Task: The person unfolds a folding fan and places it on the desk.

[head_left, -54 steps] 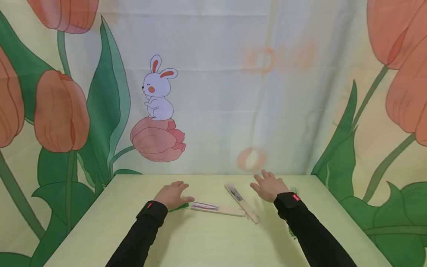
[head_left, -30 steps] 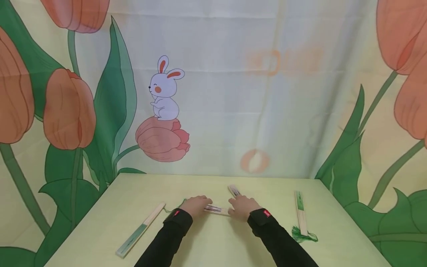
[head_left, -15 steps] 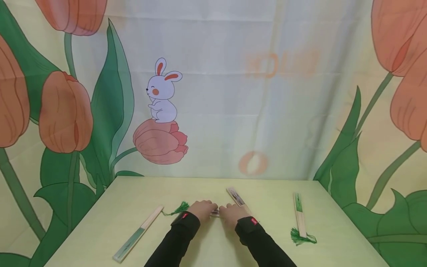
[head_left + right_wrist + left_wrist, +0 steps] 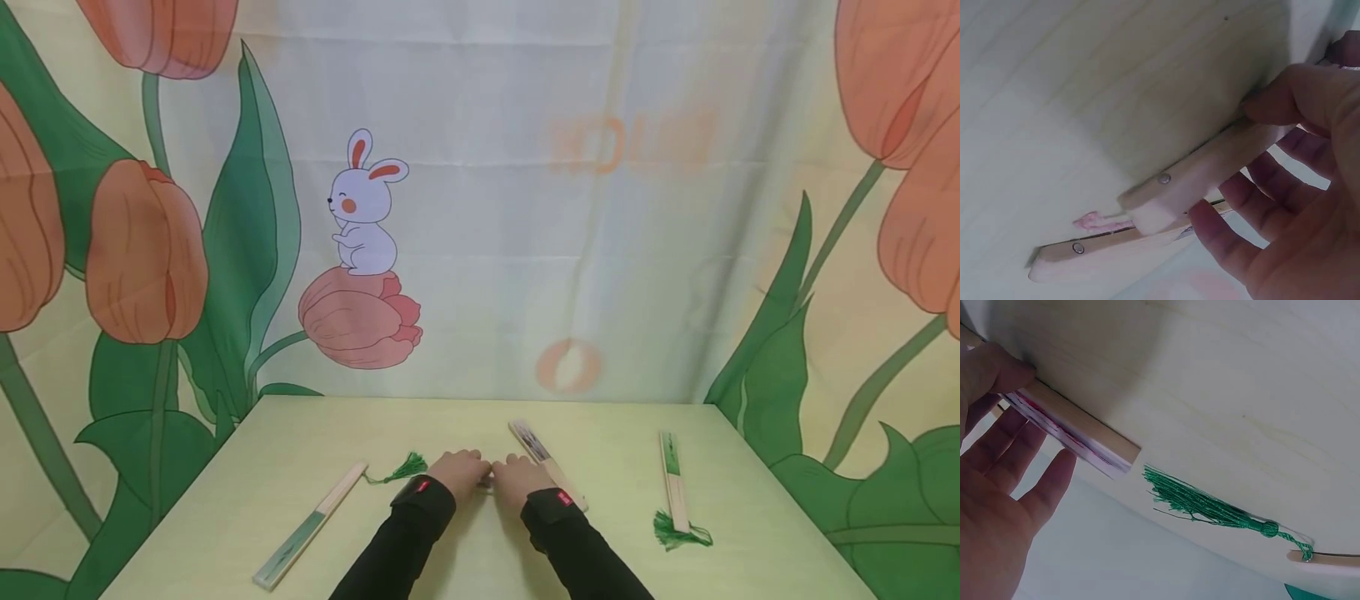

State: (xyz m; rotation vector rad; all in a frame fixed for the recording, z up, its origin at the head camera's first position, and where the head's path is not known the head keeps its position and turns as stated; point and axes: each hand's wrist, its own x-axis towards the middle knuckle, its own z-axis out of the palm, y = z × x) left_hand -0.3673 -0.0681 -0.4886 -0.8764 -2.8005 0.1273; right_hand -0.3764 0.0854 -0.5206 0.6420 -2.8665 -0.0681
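Folded wooden fan (image 4: 1069, 428), slim, riveted, pink-edged, is pinched by left hand (image 4: 463, 473) and right hand (image 4: 517, 481) over a pale-green worktop (image 4: 480, 550); tulip backdrop (image 4: 150, 250).

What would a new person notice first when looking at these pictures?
Both hands, the left hand and right hand, meet at the middle of the table and grip one closed wooden fan from its two ends. Three more closed fans lie around: one with a green tassel at the left, one at the right, and another just behind the right hand.

Black sleeves (image 4: 408, 542) w/ red cuff tags (image 4: 423, 486)
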